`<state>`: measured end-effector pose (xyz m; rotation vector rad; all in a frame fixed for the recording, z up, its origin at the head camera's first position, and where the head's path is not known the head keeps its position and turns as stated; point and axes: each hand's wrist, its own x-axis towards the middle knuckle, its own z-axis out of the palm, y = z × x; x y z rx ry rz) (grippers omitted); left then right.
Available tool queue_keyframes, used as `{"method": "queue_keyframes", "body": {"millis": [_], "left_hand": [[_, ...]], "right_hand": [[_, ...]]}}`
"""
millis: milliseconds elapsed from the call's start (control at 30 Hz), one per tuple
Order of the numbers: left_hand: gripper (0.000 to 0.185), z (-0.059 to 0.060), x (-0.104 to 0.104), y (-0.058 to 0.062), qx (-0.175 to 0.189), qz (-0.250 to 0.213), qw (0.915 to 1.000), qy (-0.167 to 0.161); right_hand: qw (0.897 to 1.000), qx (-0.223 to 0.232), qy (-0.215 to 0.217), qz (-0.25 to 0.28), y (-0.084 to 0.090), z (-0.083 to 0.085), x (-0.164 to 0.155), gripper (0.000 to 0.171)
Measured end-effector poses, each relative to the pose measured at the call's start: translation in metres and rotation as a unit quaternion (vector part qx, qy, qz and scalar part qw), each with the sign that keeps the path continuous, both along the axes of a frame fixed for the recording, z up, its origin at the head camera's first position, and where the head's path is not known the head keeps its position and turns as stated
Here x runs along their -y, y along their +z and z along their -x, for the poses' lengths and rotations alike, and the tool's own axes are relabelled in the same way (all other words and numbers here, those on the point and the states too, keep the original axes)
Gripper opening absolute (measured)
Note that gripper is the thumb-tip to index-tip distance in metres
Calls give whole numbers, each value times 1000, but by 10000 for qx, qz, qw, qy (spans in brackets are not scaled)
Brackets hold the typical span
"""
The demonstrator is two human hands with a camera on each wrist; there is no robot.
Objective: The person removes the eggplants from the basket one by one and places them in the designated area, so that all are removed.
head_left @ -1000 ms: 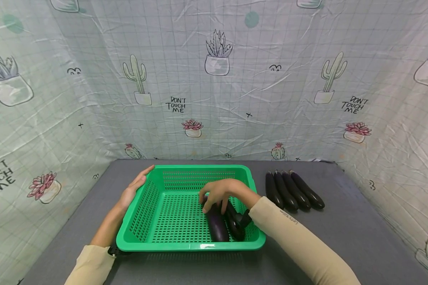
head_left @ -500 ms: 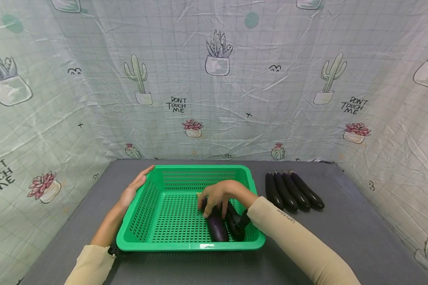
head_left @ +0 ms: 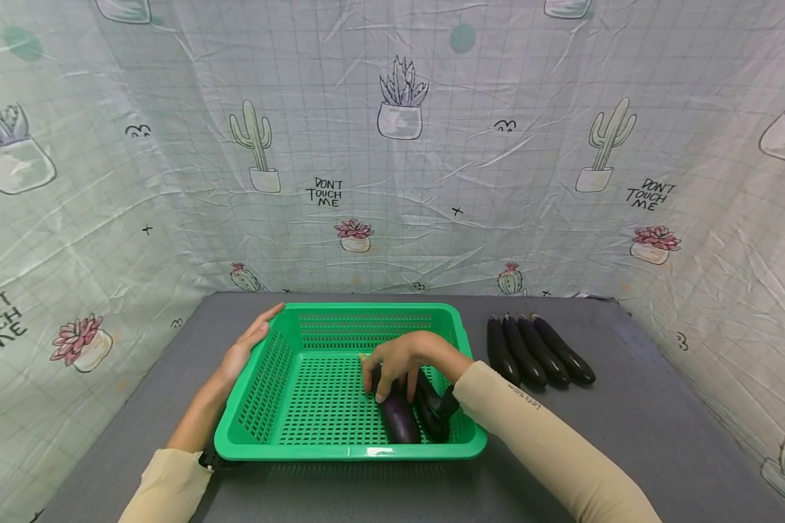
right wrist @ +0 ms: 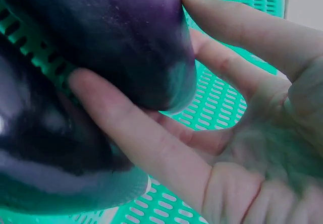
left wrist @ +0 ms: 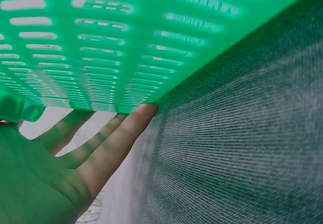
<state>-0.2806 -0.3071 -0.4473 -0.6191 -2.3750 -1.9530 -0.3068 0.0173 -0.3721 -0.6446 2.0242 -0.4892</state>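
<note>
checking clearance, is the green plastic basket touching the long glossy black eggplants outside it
Apart: head view shows grey table between basket and outside eggplants.

Right hand (right wrist: 267,133): enters from right edge, fingers spread round the blunt end of the upper eggplant, holding it.
Upper eggplant (right wrist: 126,42): dark purple, glossy, upper left to centre; fine pale specks near top.
Second eggplant (right wrist: 40,143): darker, lower left; one finger reaches between the two.
Green basket (right wrist: 217,103): slotted, behind and below both.
</note>
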Motion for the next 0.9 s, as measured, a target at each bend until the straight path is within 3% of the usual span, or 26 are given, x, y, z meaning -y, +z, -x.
{"method": "queue_keyframes", "body": {"millis": [367,700,900], "left_hand": [[58,-1,0,0,66,-7,10000,21],[58,-2,0,0,17,-117,9999,-63],[57,-2,0,0,93,-433,9988,-224]], "right_hand": [[9989,-228,404,78,0,3,1,28],[9961,-401,372,696,4,2,-4,32],[9919,-499,266,1135,10,1,-8,32]]}}
